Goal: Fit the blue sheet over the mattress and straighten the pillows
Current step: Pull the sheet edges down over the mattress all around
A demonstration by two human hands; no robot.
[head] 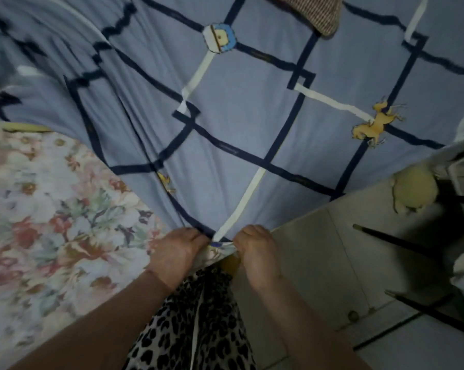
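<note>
The blue sheet (239,116), patterned with dark and white stripes and small cartoon figures, covers most of the bed ahead. Its near corner comes to a point at the mattress corner in front of me. My left hand (176,252) grips the sheet's edge just left of that corner, fingers curled into the cloth. My right hand (257,249) grips the edge just right of it. The floral mattress (52,209) lies bare at the left. A brown checked pillow (316,12) shows partly at the top edge.
Pale floor tiles (319,276) lie to the right of the bed corner. A yellowish soft toy (412,190) sits on the floor by dark furniture legs (402,241). My leopard-print clothing (198,329) fills the bottom centre.
</note>
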